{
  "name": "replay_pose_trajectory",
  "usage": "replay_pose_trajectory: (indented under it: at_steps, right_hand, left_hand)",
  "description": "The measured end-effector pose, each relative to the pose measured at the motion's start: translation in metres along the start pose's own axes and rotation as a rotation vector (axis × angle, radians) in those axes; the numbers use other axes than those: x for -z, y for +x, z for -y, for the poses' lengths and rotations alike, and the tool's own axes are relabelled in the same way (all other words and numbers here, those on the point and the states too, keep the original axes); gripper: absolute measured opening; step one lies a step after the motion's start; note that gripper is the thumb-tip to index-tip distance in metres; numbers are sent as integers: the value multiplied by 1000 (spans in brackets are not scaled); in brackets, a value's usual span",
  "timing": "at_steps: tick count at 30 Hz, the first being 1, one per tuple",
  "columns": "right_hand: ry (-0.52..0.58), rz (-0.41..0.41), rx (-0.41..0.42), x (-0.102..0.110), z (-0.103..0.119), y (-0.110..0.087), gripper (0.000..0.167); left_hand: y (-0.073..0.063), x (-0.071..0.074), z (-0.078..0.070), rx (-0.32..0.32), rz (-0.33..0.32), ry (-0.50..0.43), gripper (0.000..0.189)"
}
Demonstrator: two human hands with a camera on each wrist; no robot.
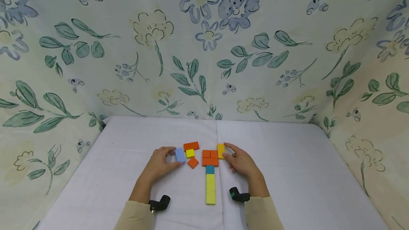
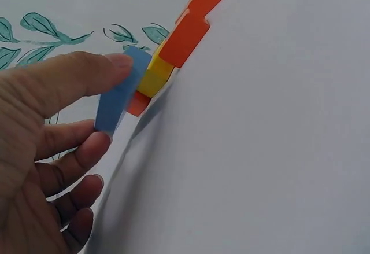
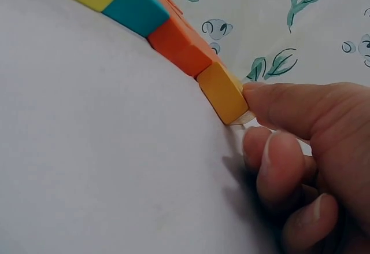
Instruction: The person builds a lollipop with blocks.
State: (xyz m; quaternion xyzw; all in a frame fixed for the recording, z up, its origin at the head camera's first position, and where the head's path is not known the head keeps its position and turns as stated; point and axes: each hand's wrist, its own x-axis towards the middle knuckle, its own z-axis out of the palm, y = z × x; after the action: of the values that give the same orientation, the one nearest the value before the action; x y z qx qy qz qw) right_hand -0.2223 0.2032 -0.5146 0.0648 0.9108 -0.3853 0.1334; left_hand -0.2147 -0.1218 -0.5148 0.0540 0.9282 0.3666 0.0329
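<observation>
My left hand pinches a light blue block between thumb and fingers, tilted in the left wrist view. Just right of it lie a small yellow block, a red-orange block and an orange square block. My right hand holds an amber-yellow block with thumb and index finger at its outer side. That block stands against the right side of a group of orange blocks. Below the group a teal block and a long yellow-green strip run toward me.
A white cloth covers the table, with a crease running down near the middle. Floral fabric hangs behind the table and at both sides. Each wrist wears a black camera, one left and one right.
</observation>
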Motion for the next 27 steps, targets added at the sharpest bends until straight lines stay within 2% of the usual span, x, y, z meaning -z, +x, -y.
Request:
replay_pose_trajectory:
  at_steps: [3, 7, 9, 12, 15, 17, 19, 22, 27]
  right_hand:
    - [-2, 1, -5, 0, 0, 0, 53]
    - [0, 4, -16, 0, 0, 1, 54]
    - [-5, 4, -17, 1, 0, 1, 54]
    - [-6, 7, -19, 1, 0, 2, 55]
    - [-5, 7, -11, 2, 0, 1, 55]
    - [-2, 7, -6, 2, 0, 1, 55]
    - [-4, 4, 1, 2, 0, 1, 55]
    - [0, 4, 2, 2, 0, 0, 54]
    - [11, 7, -7, 1, 1, 0, 54]
  left_hand:
    - [-1, -3, -6, -8, -10, -22, 61]
    - [-3, -11, -21, -56, 42, -65, 60]
    - [-5, -15, -28, -89, 90, -93, 56]
    - [-7, -18, -32, -102, 178, -159, 49]
    - [-9, -17, -34, -67, 301, -222, 45]
    - [-11, -14, -36, -45, 374, -230, 44]
    - [-14, -13, -39, -31, 409, -219, 45]
    - [-14, -14, -40, -53, 397, -157, 51]
    - [-10, -21, -37, -98, 317, -48, 61]
